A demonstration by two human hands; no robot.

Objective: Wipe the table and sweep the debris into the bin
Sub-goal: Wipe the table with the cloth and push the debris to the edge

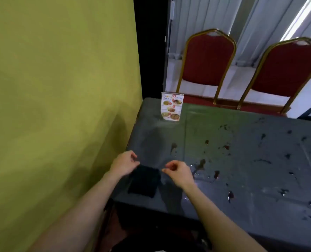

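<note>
**Dark cloth held at the table's near left corner**

A dark cloth [144, 180] lies folded flat on the grey table [242, 179], close to its near left corner and just beside the yellow-green wall [60, 88]. Both hands sit at the cloth's far edge. The left hand [124, 163] has its fingers curled, thumb and fingertips meeting at the cloth's far left corner. The right hand [178, 171] is curled the same way, its fingertips at the far right corner; the frame is soft here, so the pinch on the fabric looks likely rather than certain for either hand. The bare forearms reach in from the bottom of the view.

To the right of the cloth the tabletop is spotted with dark reddish stains [216, 174] and wet, shiny droplets, scattered out toward the right edge of the view. At the far left of the table a small menu card [172, 107] stands upright. Beyond the table are two red chairs with gold frames, the left chair [208, 57] and the right chair [285, 70], side by side in front of pale curtains [260, 19].
</note>
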